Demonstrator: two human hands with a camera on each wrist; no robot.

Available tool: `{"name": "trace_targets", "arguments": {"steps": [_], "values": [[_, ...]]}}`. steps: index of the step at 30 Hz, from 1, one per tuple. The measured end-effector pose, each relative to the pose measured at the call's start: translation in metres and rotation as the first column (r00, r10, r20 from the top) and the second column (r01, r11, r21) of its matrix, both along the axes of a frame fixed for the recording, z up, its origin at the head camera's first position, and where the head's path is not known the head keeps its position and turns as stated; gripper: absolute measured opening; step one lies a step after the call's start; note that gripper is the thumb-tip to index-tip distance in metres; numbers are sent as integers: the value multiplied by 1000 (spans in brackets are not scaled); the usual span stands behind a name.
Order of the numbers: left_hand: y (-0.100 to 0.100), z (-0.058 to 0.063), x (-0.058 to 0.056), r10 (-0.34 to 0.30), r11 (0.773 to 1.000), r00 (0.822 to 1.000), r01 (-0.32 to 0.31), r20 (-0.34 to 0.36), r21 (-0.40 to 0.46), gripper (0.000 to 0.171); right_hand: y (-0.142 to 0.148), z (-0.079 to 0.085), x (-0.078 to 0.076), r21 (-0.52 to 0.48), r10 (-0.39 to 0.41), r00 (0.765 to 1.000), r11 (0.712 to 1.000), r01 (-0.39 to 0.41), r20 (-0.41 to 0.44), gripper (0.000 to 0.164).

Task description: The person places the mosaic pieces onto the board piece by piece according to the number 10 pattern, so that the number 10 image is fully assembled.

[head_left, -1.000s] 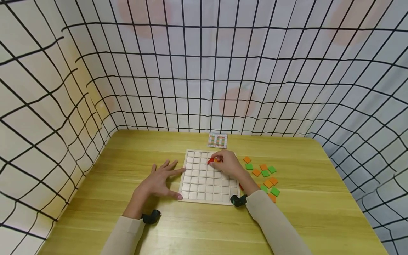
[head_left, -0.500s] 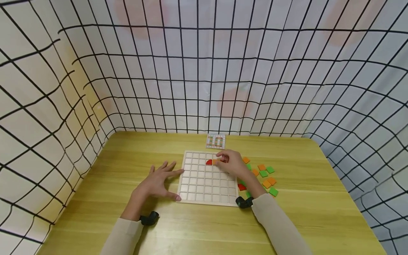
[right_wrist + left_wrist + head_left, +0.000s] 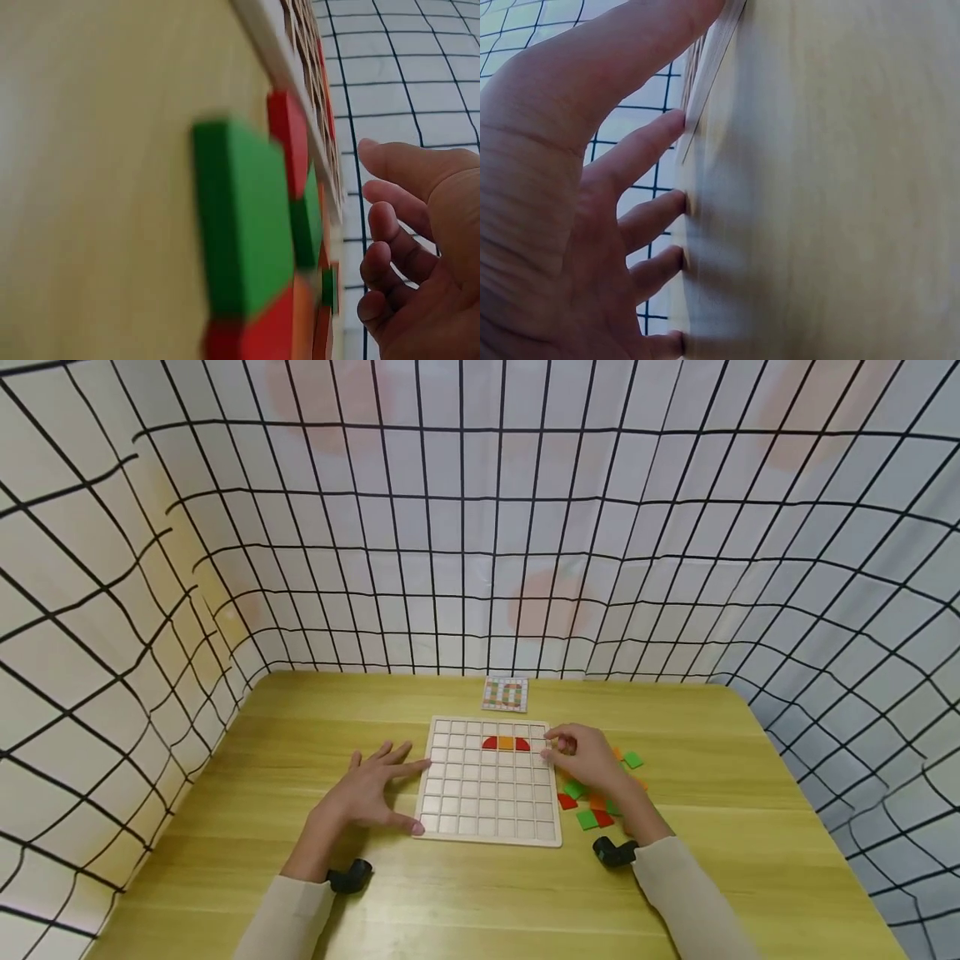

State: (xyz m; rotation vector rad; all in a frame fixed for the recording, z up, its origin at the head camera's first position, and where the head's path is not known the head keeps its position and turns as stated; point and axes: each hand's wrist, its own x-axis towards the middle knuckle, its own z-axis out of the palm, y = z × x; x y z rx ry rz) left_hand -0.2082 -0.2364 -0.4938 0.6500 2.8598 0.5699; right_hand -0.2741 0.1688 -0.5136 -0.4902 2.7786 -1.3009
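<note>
The bare right hand [image 3: 588, 760] has withdrawn across the pale wooden grid board [image 3: 487, 783] to its right edge, fully exposing a red round-cornered tile [image 3: 522, 744] beside the orange square tile [image 3: 506, 743].

Wood-grain table [image 3: 450, 897] under board [image 3: 487, 793], card [image 3: 505, 694], loose tiles [image 3: 587, 819]

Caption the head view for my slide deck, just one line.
Left hand touching a gridded board, right hand by its opposite edge, an orange tile set between two red pieces.
</note>
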Motion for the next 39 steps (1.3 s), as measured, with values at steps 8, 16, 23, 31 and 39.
{"name": "trace_targets", "arguments": {"steps": [8,16,23,31,39], "values": [[1,-1,-2,9,1000,1000,-9,7,-11,106,40,1,15,49,-25,1000,998,26,-5,32],[1,-1,-3,16,1000,1000,-16,11,-12,107,85,-2,17,123,-103,994,986,108,-45,34],[0,-2,-2,12,1000,1000,-12,6,-7,106,113,-6,19,153,-125,992,980,127,-27,35],[0,-2,-1,7,1000,1000,-7,-2,-7,106,132,-8,24,190,-130,990,972,138,-54,32],[0,-2,-1,2,1000,1000,-2,-5,-8,106,142,-12,29,185,-164,985,968,170,-46,51]]}}
